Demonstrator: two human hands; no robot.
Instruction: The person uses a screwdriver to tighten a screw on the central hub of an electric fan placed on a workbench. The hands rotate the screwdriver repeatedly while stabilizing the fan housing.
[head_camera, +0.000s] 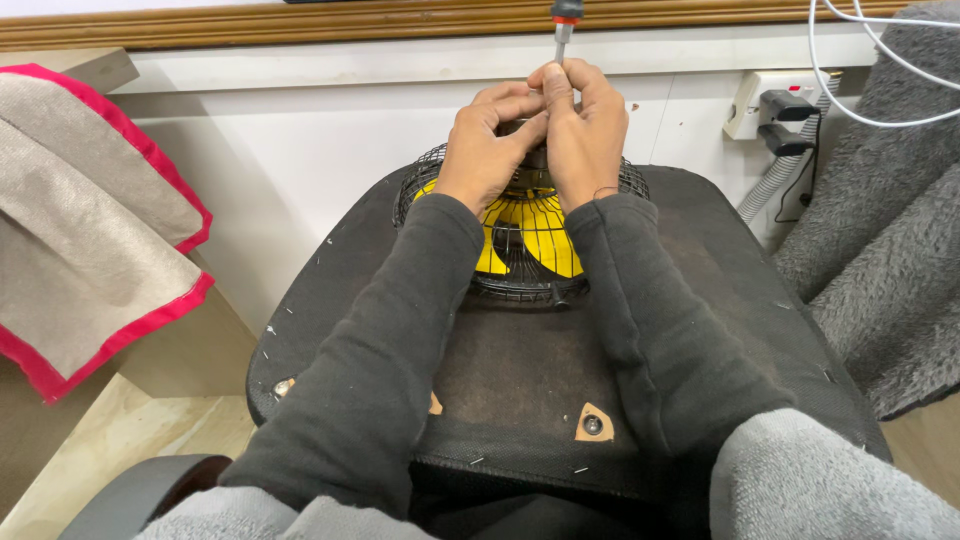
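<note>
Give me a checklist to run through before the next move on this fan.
1. Screwdriver held: ok, the right hand has its fingers around the shaft, handle upright above.
2. Left hand steadying: ok, it grips the hub right beside the right hand.
3. Fan seated: ok, it lies flat on the black chair seat, grille up.
4. Tip on a screw: cannot tell, the hands hide it.
5. Fan unplugged: cannot tell, its cord is not visible; a plug sits in the wall socket.
6. Loose screws accounted for: cannot tell, only specks show on the seat.
</note>
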